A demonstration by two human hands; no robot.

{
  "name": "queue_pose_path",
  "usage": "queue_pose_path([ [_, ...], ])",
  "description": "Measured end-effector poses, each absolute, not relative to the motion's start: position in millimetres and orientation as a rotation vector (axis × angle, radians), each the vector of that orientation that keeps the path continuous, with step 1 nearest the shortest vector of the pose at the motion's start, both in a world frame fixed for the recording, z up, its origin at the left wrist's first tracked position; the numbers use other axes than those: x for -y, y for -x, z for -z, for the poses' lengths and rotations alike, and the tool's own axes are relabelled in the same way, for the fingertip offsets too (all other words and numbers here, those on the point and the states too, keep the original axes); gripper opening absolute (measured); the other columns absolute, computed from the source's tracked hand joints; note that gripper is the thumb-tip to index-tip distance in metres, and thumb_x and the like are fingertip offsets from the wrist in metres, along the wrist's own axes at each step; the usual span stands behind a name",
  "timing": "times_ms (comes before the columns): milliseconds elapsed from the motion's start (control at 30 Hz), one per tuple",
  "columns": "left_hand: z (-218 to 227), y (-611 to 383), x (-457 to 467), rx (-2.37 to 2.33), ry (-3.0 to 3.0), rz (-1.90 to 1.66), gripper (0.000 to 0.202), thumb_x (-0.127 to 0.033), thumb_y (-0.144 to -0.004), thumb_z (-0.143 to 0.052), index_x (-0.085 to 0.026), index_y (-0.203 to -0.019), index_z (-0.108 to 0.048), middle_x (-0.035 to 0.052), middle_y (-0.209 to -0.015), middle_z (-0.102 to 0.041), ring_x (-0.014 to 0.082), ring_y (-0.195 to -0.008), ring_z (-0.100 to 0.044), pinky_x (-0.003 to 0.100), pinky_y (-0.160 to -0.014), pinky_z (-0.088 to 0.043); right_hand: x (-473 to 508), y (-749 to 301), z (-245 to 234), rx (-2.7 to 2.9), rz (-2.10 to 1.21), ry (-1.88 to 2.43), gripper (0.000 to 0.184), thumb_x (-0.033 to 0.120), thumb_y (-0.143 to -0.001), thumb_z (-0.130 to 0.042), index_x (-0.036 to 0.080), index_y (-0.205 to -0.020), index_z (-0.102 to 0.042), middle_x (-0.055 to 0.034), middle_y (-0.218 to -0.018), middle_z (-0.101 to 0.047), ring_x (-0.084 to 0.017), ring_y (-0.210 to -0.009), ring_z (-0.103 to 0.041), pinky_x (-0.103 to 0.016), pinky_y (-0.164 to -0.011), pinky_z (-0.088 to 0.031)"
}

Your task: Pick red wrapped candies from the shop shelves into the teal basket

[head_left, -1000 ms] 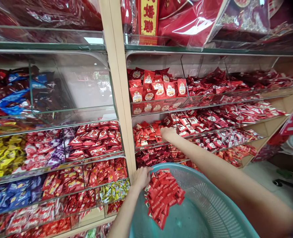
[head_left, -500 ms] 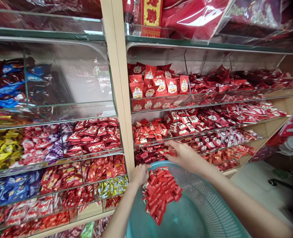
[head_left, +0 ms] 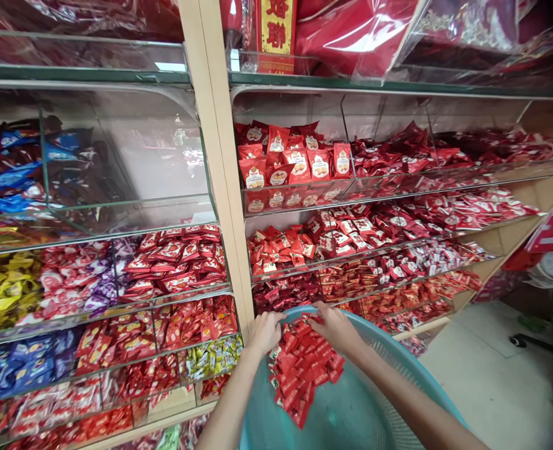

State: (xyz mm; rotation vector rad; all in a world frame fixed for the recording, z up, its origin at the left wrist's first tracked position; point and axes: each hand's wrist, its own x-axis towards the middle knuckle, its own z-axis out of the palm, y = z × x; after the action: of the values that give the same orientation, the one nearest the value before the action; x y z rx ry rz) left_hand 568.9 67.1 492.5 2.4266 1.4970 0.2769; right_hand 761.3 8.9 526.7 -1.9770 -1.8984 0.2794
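My left hand is closed on the near-left part of the rim of a turquoise plastic basket. Inside the basket, against its far wall, lies a heap of small red wrapped candy packets. My right hand is over the upper right of this heap, just inside the rim. A red packet shows between its thumb and fingers, partly covered by them.
Shelves with clear dividers surround the basket. Red packets with white print fill a bin behind it. Yellow candies and blue packets sit in left bins. A wooden post parts the shelves. Floor tiles show at right.
My right hand, with a red packet in its fingers, has moved down from the shelf edge to the heap inside the basket. My left hand stays on the rim.
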Motion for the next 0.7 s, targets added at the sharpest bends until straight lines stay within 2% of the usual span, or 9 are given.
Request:
queue_pose_path([
  [200,-486.0,-567.8,-70.0,-1.474,-2.451,-0.337,0.038,-0.021,-0.081,-0.037,-0.034,-0.112,-0.056,-0.0017,-0.108,-0.062,0.0151,-0.102,-0.054,0.027,-0.091,-0.039,-11.7,-758.8,-518.3,1.914,-0.205,2.043,0.020,0.035,-0.081,-0.048,0.018,-0.092,-0.051,-0.0050,-0.073,-0.063,-0.019,-0.071,-0.059,-0.023,-0.057,-0.028],
  [367,-485.5,-567.6,-70.2,-1.477,-2.452,-0.336,0.039,-0.021,-0.081,-0.038,-0.034,-0.112,-0.056,-0.0015,-0.108,-0.062,0.0154,-0.102,-0.055,0.027,-0.091,-0.039,-14.2,-752.7,-514.1,1.923,-0.153,2.043,0.022,0.037,-0.084,-0.044,0.018,-0.092,-0.051,-0.0080,-0.082,-0.065,-0.020,-0.077,-0.060,-0.024,-0.059,-0.031],
  [533,-487.5,-568.0,-69.6,-1.472,-2.457,-0.320,0.039,-0.020,-0.081,-0.037,-0.034,-0.112,-0.056,-0.0016,-0.109,-0.062,0.0152,-0.102,-0.055,0.027,-0.090,-0.039,-14.3,-749.7,-508.7,1.892,-0.201,1.990,0.032,0.047,-0.083,-0.042,0.019,-0.096,-0.052,-0.0096,-0.095,-0.064,-0.022,-0.088,-0.060,-0.025,-0.064,-0.035],
  [700,-491.3,-569.0,-68.0,-1.490,-2.452,-0.281,0.039,-0.021,-0.081,-0.037,-0.033,-0.114,-0.055,-0.0010,-0.109,-0.062,0.0156,-0.103,-0.054,0.027,-0.090,-0.039,-12.6,-753.1,-508.9,1.799,-0.313,1.987,0.043,0.054,-0.085,-0.030,0.019,-0.092,-0.054,-0.0101,-0.089,-0.064,-0.022,-0.082,-0.060,-0.026,-0.064,-0.037],
])
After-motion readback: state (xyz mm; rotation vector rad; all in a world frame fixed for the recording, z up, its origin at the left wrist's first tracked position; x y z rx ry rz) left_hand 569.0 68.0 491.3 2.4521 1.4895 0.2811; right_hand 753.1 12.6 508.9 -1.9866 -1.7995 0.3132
